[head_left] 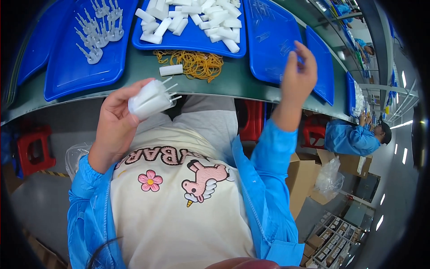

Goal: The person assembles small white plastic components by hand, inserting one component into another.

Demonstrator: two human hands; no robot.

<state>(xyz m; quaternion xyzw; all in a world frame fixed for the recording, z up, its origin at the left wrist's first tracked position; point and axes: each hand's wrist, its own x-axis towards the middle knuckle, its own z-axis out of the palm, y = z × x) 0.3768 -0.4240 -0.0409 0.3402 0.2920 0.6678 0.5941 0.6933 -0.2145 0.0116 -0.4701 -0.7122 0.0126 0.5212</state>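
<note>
My left hand (115, 112) is closed around a white pronged plastic part (152, 99) with white foam blocks set about its prongs. Several thin prongs stick out on its right side, just past the table's near edge. My right hand (299, 77) is raised over the blue tray of clear plastic pieces (272, 74) on the right. Its fingers are bent but apart, and I see nothing between them. On the table near my left hand lies a loose white foam block (171, 70), beside a heap of yellow rubber bands (197, 62).
A blue tray (148, 43) heaped with white foam blocks is at the far middle. To its left, another blue tray (67, 85) bears several white pronged parts (101, 31). Red stools (33, 150) stand below the table. A co-worker in blue (351, 136) sits at the far right.
</note>
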